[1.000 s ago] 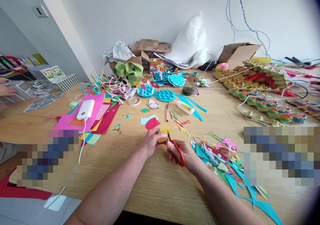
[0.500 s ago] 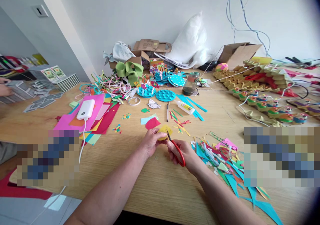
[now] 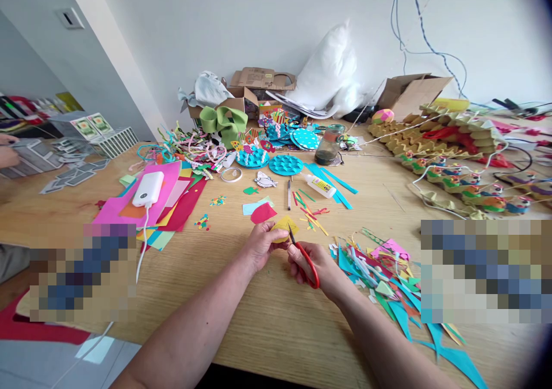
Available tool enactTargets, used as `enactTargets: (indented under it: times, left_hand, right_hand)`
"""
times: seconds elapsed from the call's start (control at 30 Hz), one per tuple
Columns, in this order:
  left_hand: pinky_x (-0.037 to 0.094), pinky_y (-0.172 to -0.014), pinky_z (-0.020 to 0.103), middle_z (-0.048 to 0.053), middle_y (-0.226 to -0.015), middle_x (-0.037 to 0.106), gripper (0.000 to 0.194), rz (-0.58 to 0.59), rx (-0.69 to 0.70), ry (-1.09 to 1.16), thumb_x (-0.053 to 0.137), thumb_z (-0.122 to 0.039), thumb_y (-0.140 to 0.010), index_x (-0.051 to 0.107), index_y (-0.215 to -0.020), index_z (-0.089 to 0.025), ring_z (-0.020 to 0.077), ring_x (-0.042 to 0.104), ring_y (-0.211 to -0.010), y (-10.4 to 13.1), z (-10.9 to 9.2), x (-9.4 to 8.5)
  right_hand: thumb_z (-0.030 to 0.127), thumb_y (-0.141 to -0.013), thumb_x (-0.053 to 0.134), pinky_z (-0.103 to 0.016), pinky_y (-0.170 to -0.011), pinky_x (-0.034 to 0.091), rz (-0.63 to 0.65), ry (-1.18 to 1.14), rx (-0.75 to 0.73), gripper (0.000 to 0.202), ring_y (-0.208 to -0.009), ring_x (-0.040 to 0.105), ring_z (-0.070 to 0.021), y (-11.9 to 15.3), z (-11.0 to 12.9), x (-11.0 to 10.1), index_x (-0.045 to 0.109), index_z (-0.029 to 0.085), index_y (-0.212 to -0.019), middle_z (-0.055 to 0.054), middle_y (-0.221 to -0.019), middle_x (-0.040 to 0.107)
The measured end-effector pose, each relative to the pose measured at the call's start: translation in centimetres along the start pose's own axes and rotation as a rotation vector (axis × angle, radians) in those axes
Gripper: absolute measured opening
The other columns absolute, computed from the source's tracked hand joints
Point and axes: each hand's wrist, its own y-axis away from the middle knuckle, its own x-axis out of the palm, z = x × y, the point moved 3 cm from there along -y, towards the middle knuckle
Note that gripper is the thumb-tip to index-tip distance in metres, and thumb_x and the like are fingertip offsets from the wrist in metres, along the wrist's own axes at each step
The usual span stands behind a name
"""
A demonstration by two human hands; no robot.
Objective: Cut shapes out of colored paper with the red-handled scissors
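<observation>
My left hand (image 3: 261, 244) pinches a small piece of yellow paper (image 3: 282, 228) over the middle of the table. In my right hand (image 3: 314, 260) is a pair of scissors (image 3: 311, 271) with red handles, its dark blades against the yellow paper. Just beyond the paper lie a red paper piece (image 3: 263, 212) and a pale blue strip (image 3: 252, 206). A pen (image 3: 288, 195), a white fish cutout (image 3: 266, 179) and a green fish cutout (image 3: 250, 191) rest farther back.
A glue bottle (image 3: 320, 186) lies near blue strips. Paper scraps (image 3: 388, 279) heap at my right. A white power bank (image 3: 148, 189) sits on coloured sheets (image 3: 172, 205) at left. Egg cartons (image 3: 457, 130) stand at back right. Another person's hand (image 3: 8, 152) shows at far left.
Hardly anything differs. The scissors and the yellow paper have shifted very slightly in my hands, and the rest of the table looks the same.
</observation>
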Motion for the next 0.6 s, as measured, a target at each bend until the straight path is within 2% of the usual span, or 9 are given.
enactTargets:
  times: [0.6]
  left_hand:
    - [0.041, -0.054, 0.022, 0.001, -0.065, 0.062, 0.022, -0.027, -0.008, -0.021, 0.073, -0.022, -0.054, 0.067, -0.074, -0.013, 0.0101, 0.053, -0.056, 0.01, -0.12, -0.02]
  right_hand:
    - [0.065, -0.073, 0.057, -0.018, -0.034, 0.029, -0.008, 0.044, 0.019, 0.048, -0.036, 0.048, -0.0082, -0.27, -0.49, -0.18, 0.048, 0.018, -0.066, 0.003, -0.049, 0.055]
